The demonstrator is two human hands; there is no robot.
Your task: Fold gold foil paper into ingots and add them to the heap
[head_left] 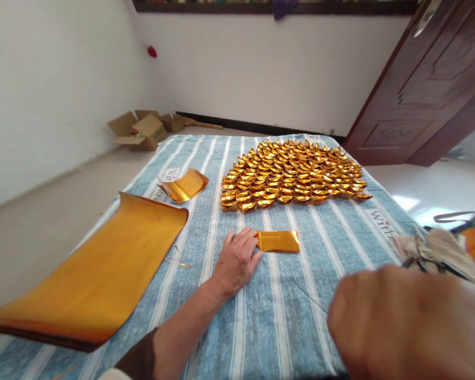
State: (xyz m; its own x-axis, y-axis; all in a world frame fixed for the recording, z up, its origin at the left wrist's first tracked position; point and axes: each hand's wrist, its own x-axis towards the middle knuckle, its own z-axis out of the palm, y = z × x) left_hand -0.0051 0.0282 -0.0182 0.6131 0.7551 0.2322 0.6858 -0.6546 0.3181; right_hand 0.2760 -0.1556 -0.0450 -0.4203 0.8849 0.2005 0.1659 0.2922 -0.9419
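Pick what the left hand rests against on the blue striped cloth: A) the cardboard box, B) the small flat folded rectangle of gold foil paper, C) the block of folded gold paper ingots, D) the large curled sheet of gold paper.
B: the left hand lies flat, fingertips touching the small flat folded rectangle of gold foil paper.

striped cloth (285, 316) | cut-off print "Wit…", rest unreadable

head view, looking forward and down, bed close below
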